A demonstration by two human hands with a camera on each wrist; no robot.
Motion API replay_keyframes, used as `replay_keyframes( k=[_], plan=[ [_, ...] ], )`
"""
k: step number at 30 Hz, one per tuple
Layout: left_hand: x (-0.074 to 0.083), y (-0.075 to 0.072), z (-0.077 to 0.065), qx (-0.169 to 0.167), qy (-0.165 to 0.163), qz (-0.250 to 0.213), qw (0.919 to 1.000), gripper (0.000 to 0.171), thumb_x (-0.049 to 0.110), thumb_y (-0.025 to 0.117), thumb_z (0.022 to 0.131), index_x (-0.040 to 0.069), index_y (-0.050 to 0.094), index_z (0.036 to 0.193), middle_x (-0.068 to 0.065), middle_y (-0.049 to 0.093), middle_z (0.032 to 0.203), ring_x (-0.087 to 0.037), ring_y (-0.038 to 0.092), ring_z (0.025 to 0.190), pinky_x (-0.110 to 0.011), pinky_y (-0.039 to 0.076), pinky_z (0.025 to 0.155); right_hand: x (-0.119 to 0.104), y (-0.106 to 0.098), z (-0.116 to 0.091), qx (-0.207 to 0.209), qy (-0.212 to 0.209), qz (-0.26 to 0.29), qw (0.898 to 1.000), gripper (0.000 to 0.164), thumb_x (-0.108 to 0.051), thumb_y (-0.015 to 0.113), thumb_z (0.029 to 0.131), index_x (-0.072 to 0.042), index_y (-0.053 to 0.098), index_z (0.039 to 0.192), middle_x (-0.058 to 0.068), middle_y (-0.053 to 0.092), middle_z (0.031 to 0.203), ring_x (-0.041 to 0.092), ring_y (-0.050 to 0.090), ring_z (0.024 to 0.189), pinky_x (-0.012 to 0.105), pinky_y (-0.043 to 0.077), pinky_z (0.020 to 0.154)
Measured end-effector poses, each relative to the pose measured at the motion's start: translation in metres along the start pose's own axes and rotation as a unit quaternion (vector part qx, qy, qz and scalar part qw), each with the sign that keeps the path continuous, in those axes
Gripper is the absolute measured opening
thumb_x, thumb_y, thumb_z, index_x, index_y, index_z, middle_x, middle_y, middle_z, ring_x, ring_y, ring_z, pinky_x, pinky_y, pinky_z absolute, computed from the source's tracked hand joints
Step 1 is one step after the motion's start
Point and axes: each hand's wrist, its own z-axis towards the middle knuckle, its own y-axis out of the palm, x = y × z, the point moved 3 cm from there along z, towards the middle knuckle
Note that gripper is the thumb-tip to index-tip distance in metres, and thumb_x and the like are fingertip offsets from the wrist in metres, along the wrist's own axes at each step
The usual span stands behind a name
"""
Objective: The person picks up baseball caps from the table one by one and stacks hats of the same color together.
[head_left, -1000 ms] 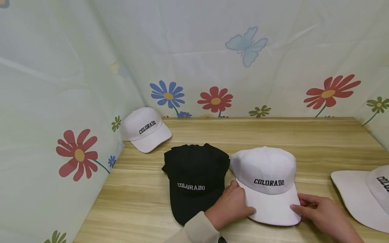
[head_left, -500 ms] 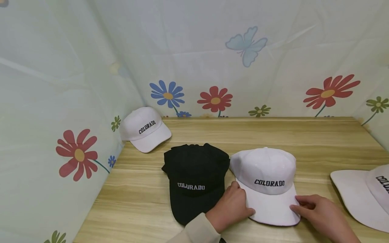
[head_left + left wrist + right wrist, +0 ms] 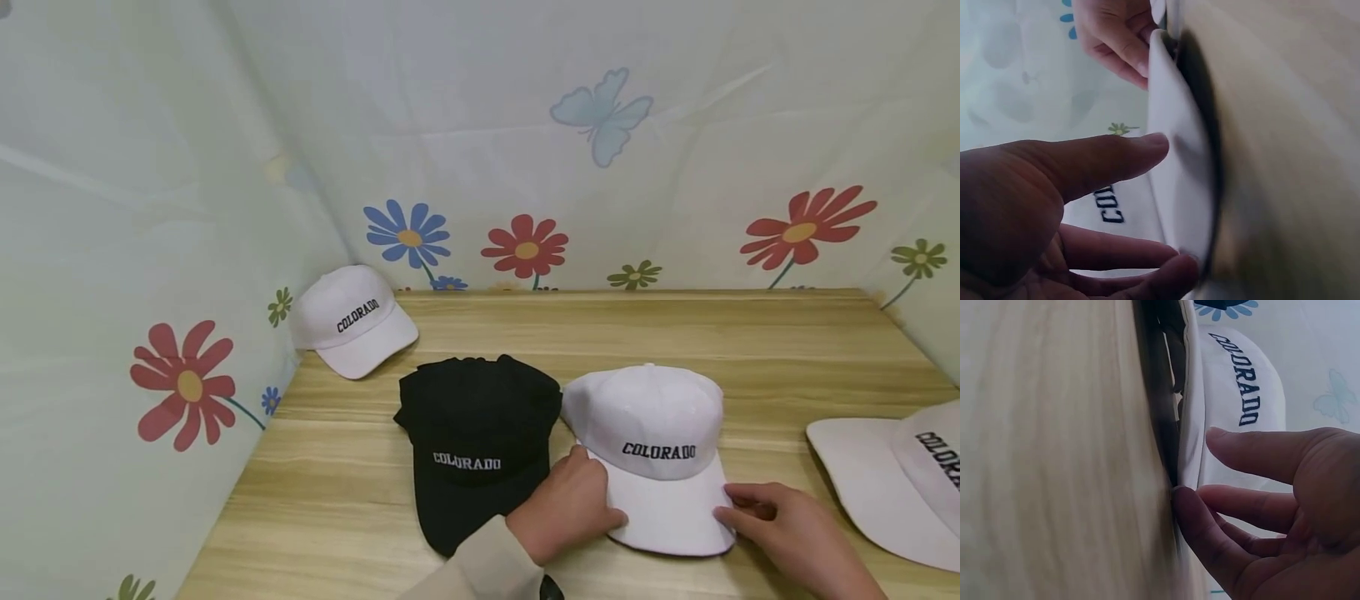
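Note:
A white cap (image 3: 660,458) with dark COLORADO lettering sits on the table, its brim toward me. My left hand (image 3: 566,504) holds the brim's left side, thumb on top and fingers at the edge. At the brim's right side, my right hand (image 3: 791,529) pinches the edge between thumb and fingers. Both wrist views show the brim (image 3: 1179,162) slightly above the tabletop, with a dark gap beneath. Immediately left of this cap lies a black cap (image 3: 480,433) with white COLORADO lettering; my left hand partly covers its brim edge.
Another white cap (image 3: 352,317) rests in the back left corner, against the flowered curtain (image 3: 465,108). A further white cap (image 3: 870,467), cut off by the frame, lies at the right. The wooden table (image 3: 322,467) ends at the curtain.
The head view has shifted slightly, so everything appears a little further left. Both hands stay on the white cap's brim, and the caps keep their places.

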Motion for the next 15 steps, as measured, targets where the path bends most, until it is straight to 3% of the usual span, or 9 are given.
replay_keyframes(
  k=[3,8,10,15],
  plan=[
    [0.007,-0.005,0.001,-0.01,0.015,0.012,0.9998,0.048,0.044,0.074,0.08,0.014,0.054,0.049,0.004,0.049,0.055,-0.009,0.05,0.073,-0.022,0.041,0.064,0.003,-0.003,-0.004,0.015,-0.001,-0.006,1.0,0.063,-0.051,0.068,0.085,0.002,0.065,0.12,0.016,0.072,0.106,0.021,0.065,0.095,0.031,0.049,0.072],
    [0.026,-0.015,0.004,-0.017,0.024,-0.009,0.9995,0.047,0.049,0.07,0.083,0.016,0.055,0.054,0.007,0.049,0.058,-0.005,0.049,0.061,-0.021,0.04,0.056,0.014,-0.012,-0.012,0.03,0.031,-0.008,0.999,0.066,-0.053,0.064,0.088,0.003,0.063,0.123,0.018,0.072,0.105,0.029,0.067,0.093,0.044,0.05,0.077],
    [0.035,-0.017,0.004,-0.016,0.034,-0.018,0.9991,0.047,0.051,0.068,0.084,0.018,0.054,0.054,0.008,0.049,0.055,-0.003,0.047,0.055,-0.019,0.038,0.052,0.02,-0.014,-0.014,0.022,0.057,-0.005,0.998,0.07,-0.055,0.062,0.088,0.005,0.061,0.124,0.02,0.071,0.106,0.034,0.067,0.093,0.05,0.049,0.078],
    [0.06,-0.019,0.012,-0.012,0.083,-0.013,0.9964,0.041,0.053,0.062,0.088,0.02,0.056,0.064,0.01,0.05,0.058,0.0,0.047,0.054,-0.015,0.037,0.052,0.038,-0.019,-0.022,0.031,0.142,-0.011,0.989,0.078,-0.06,0.06,0.087,0.008,0.058,0.125,0.022,0.07,0.107,0.037,0.066,0.091,0.048,0.048,0.075]
  ],
)
